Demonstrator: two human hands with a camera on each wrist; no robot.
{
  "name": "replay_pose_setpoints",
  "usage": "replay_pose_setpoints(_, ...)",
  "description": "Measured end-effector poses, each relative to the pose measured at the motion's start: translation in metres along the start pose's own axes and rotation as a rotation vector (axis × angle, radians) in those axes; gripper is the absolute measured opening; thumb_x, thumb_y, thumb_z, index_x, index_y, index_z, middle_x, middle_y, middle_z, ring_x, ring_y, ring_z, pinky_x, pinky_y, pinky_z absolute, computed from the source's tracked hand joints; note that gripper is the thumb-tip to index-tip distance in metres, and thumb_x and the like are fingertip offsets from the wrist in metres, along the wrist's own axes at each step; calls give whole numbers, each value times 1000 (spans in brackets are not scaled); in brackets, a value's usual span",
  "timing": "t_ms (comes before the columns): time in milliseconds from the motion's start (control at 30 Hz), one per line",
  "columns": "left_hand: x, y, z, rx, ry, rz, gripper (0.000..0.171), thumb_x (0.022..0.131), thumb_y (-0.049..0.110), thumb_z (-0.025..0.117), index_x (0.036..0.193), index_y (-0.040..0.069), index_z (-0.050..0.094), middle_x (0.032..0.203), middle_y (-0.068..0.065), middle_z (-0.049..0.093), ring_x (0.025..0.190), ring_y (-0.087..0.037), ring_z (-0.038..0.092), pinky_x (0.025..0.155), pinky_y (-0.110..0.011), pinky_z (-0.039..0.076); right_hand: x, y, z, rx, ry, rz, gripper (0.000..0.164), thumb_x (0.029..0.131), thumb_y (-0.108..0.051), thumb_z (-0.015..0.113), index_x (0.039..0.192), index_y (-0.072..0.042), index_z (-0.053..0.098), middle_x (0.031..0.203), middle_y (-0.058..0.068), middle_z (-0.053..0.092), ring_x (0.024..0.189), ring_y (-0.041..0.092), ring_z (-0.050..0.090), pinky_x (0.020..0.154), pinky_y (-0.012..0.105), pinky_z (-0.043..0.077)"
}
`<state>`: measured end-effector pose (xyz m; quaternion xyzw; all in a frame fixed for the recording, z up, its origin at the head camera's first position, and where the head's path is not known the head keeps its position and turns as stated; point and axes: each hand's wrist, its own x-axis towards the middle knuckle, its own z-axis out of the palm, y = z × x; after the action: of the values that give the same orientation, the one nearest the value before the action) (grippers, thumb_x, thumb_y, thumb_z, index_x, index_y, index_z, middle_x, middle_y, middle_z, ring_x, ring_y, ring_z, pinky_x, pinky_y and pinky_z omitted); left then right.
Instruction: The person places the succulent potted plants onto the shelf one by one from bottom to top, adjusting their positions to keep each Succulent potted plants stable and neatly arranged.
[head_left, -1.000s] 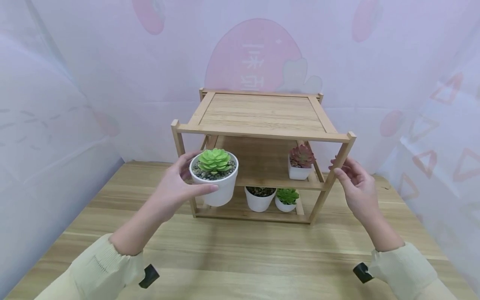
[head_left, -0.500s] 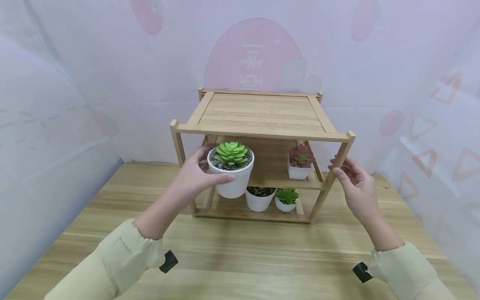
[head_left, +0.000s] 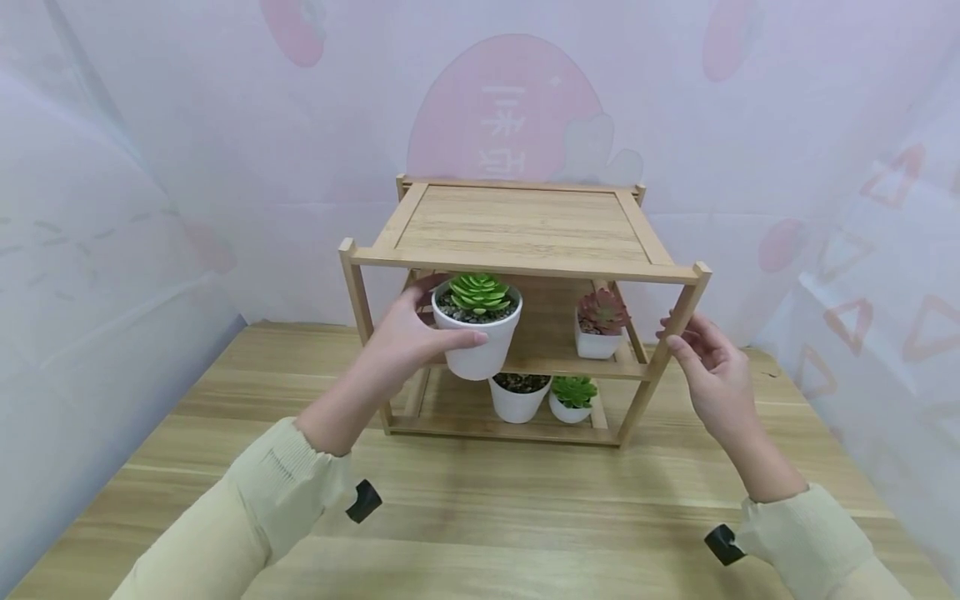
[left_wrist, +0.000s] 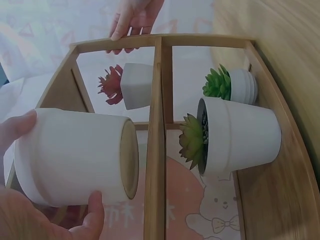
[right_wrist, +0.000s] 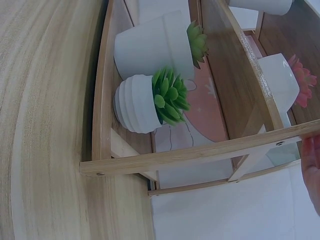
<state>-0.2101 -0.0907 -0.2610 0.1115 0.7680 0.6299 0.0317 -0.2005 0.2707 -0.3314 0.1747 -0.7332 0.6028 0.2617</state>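
My left hand [head_left: 408,337] grips a round white pot [head_left: 480,354] with a bright green succulent [head_left: 480,292], thumb on the near side. The pot is at the front of the middle tier of a wooden shelf rack [head_left: 525,229], just beneath the top board. In the left wrist view the base of the white pot [left_wrist: 75,155] faces the middle board's edge, seemingly apart from it. At the right, my right hand [head_left: 716,375] holds the rack's front post between thumb and fingers. A red succulent [head_left: 602,312] in a square white pot stands at the right of the middle tier.
On the bottom tier stand a larger white pot [head_left: 517,404] with a succulent and a small ribbed pot [right_wrist: 136,104] with a green succulent. The rack rests on a wooden table [head_left: 480,517]. Printed pale cloth [head_left: 300,150] hangs behind and at both sides.
My left hand has carried the potted green succulent to the right and further in, from before the rack's left front to beneath the top board. My right hand stays at the post.
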Motion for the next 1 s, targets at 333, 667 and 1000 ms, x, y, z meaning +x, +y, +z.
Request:
replay_pose_setpoints(333,20,-2,10,-73,57,46,99,80,9,87,159,14,28,151,-14,41,132,-32,50,104,-44,50,0,0,0,11,-1,4,34,102,3,57,136,8,57,114,-7,69,101,7,64,90,13,51)
replay_pose_setpoints(667,35,-9,17,-71,77,23,95,81,13,86,158,14,32,149,-17,40,132,-31,47,107,-47,47,0,0,1,-15,-2,9,38,103,1,57,139,11,52,116,-7,70,103,7,64,91,14,51)
replay_pose_setpoints(1000,45,-12,25,-23,111,45,93,78,14,88,156,14,37,146,-13,46,133,-28,48,110,-46,43,0,2,0,-5,3,1,37,103,2,56,140,8,54,117,-6,69,103,8,65,92,14,51)
